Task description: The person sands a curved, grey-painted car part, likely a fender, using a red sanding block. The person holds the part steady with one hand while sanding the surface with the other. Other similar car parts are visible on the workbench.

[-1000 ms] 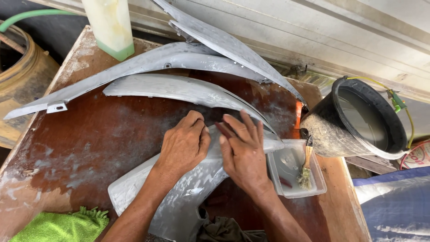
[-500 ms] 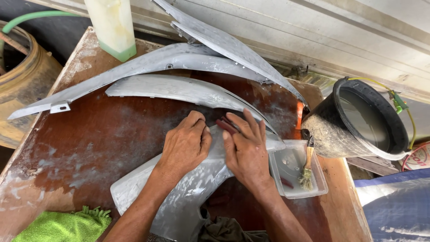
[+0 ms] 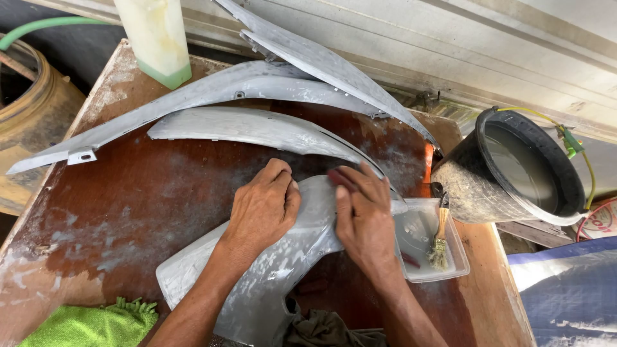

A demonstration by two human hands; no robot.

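A grey, curved body panel [image 3: 283, 257] lies on the brown table [image 3: 141, 193] in front of me. My left hand [image 3: 263, 205] presses flat on its upper part and holds it down. Beside it, my right hand [image 3: 366, 215] rests on the panel's right end, fingers closed over a small dark red sanding piece [image 3: 339, 177] that peeks out under the fingertips. White sanding residue streaks the panel's surface.
Three more grey panels [image 3: 257, 128] lie across the table's far half. A clear plastic tub [image 3: 427, 247] with a brush [image 3: 439, 244] sits right of my right hand. A black bucket [image 3: 514, 170], a pale bottle [image 3: 157, 38] and a green cloth [image 3: 90, 324] stand around.
My right hand has slid to the right and slightly up along the panel with the red sanding piece. The left hand has stayed in place.
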